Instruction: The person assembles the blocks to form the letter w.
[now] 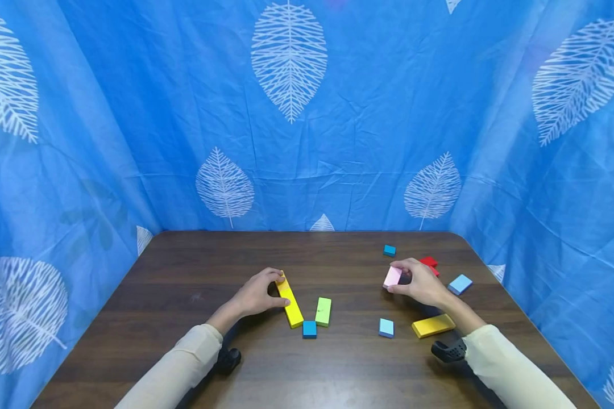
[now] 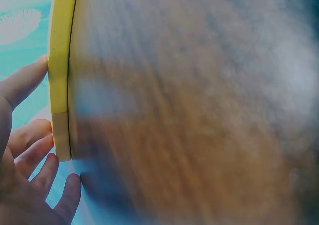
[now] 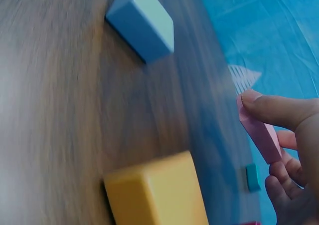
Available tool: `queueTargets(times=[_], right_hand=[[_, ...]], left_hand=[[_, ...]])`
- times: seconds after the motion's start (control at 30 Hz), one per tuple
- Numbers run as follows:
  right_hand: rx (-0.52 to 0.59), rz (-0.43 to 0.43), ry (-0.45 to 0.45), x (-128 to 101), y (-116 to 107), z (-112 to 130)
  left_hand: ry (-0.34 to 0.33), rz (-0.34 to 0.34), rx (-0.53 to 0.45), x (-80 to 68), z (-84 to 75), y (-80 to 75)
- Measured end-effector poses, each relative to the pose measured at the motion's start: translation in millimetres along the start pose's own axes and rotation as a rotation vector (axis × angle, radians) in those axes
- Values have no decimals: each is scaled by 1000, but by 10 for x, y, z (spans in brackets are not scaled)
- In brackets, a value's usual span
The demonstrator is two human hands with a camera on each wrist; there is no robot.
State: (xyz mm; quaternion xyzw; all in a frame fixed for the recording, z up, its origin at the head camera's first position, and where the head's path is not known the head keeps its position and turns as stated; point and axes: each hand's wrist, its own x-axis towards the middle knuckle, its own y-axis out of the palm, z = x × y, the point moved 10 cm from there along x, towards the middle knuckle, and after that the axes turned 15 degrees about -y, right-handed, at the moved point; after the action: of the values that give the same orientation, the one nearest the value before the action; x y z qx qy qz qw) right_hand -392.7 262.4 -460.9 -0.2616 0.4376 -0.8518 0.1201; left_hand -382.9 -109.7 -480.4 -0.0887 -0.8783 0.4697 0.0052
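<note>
My left hand (image 1: 256, 291) is beside a long yellow block (image 1: 289, 301) on the table, index fingertip at its far end and thumb against its left side. In the left wrist view, the thumb and spread fingers touch the same side of the yellow block (image 2: 60, 60), whose end portion looks darker. My right hand (image 1: 420, 281) pinches a pink block (image 1: 393, 276) between thumb and fingers. The right wrist view shows the pink block (image 3: 261, 135) tilted, with the thumb on its upper end. A light green block (image 1: 323, 312) and a blue block (image 1: 309, 329) lie near the yellow one.
Around the right arm are a golden-yellow block (image 1: 433, 326), two light blue blocks (image 1: 386, 328) (image 1: 460, 284) and red pieces (image 1: 430, 263) partly hidden by the hand. A small blue block (image 1: 389, 250) lies farther back. Blue leaf-patterned curtains (image 1: 337, 142) surround the brown table (image 1: 194, 272).
</note>
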Motion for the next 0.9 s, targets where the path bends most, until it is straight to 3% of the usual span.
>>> queueTargets(times=[0.23,0.9], right_hand=[[22,30,-22,130,200,116],[87,114,-191,462,677,534]], left_hand=[[4,-2,9,4,-9,0],[-2,-7,-11,-16,-13,-4]])
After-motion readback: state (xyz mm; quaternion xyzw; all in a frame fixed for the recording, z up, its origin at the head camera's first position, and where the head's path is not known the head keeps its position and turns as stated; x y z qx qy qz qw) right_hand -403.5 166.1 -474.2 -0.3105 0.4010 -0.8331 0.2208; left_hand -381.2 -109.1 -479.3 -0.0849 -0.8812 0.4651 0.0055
